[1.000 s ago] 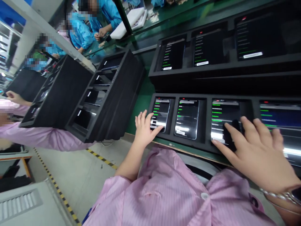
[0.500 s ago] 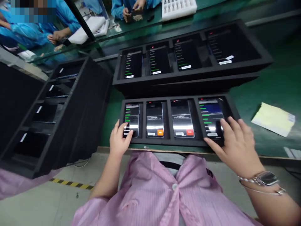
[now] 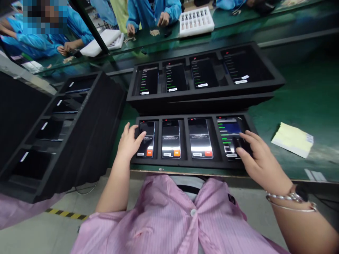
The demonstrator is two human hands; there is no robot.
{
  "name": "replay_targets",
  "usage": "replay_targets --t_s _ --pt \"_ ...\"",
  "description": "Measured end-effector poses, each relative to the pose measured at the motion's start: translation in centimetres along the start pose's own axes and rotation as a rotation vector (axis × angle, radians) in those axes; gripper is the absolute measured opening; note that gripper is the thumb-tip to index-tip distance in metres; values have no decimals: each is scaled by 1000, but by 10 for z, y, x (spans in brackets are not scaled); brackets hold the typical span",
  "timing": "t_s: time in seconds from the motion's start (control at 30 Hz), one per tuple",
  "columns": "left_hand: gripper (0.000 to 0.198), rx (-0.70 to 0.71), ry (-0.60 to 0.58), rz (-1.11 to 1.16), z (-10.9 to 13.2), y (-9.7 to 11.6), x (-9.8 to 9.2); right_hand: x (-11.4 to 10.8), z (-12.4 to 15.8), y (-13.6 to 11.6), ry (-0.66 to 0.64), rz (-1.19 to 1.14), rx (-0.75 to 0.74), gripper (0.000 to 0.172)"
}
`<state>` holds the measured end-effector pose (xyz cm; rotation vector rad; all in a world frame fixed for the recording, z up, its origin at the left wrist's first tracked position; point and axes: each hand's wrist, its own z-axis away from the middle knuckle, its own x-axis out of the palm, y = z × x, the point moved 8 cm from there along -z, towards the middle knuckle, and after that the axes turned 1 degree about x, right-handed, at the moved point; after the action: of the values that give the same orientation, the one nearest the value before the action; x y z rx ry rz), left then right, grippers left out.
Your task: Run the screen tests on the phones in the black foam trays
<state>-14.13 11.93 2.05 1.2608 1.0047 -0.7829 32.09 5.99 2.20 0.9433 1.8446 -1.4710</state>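
Note:
A black foam tray (image 3: 190, 163) at the bench's near edge holds several lit phones side by side. My left hand (image 3: 129, 142) rests on the tray's left end, fingers apart, thumb touching the leftmost phone (image 3: 146, 139). My right hand (image 3: 258, 159) lies over the right end, fingers spread, with a fingertip on the rightmost phone (image 3: 228, 136), whose screen shows green lines. The two middle phones (image 3: 171, 138) (image 3: 200, 138) show a dialog with an orange or red button. Neither hand grips anything.
A second black tray (image 3: 203, 92) of phones with test lists stands stacked behind. A tall black foam rack (image 3: 87, 130) with phones stands at the left. A yellow paper pad (image 3: 292, 139) lies on the green bench at right. Co-workers in blue (image 3: 152, 14) work across the line.
The view has swung right and steadied. My right hand moved from the third phone to the rightmost one. The leftmost phone's green list has changed to a dialog with an orange button.

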Motion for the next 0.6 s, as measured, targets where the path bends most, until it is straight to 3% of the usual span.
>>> replay_targets --t_s 0.13,0.23,0.33,0.47,0.53,0.6 --pt "54 -5 16 -144 -30 13 -3 2 -24 23 -16 -369 301 61" --pt "54 28 79 -201 -35 21 -3 -3 -38 39 30 -491 451 66" --pt "51 72 112 -221 -32 25 4 -7 -51 42 -46 -483 498 62" --pt "54 84 130 -227 -31 21 15 -21 -61 24 -141 -450 493 34" --pt "56 76 138 -231 -33 17 18 -40 -55 8 -127 -466 462 36" --pt "59 79 116 -230 -35 15 21 -69 -37 -10 -60 -565 406 51"
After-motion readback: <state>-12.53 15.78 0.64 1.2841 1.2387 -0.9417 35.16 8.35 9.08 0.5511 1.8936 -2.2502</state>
